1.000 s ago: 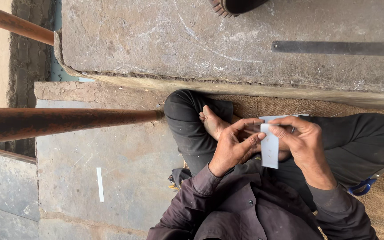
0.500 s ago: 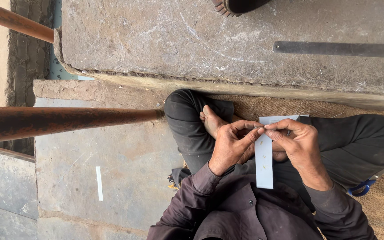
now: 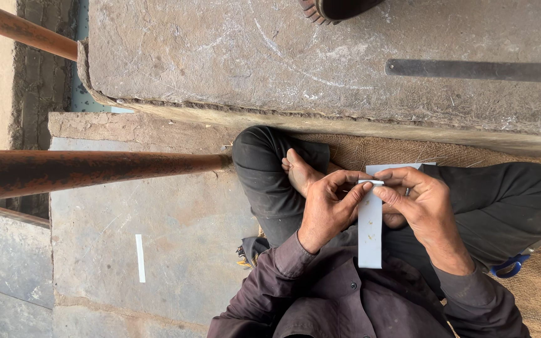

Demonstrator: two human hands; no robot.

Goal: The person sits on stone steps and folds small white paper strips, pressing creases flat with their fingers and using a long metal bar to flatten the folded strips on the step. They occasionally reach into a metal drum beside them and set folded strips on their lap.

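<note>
Above the lap, the left hand (image 3: 324, 209) and right hand (image 3: 424, 203) pinch the top edge of a grey paper strip (image 3: 370, 231) between fingertips, seemingly steadying it, beyond which lies the stone slab (image 3: 233, 56).

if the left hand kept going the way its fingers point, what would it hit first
The left hand has its fingers pointing across at the right hand. It already pinches the grey paper strip, so it would probably meet the right hand's fingers just beyond, though depth is unclear.
</note>
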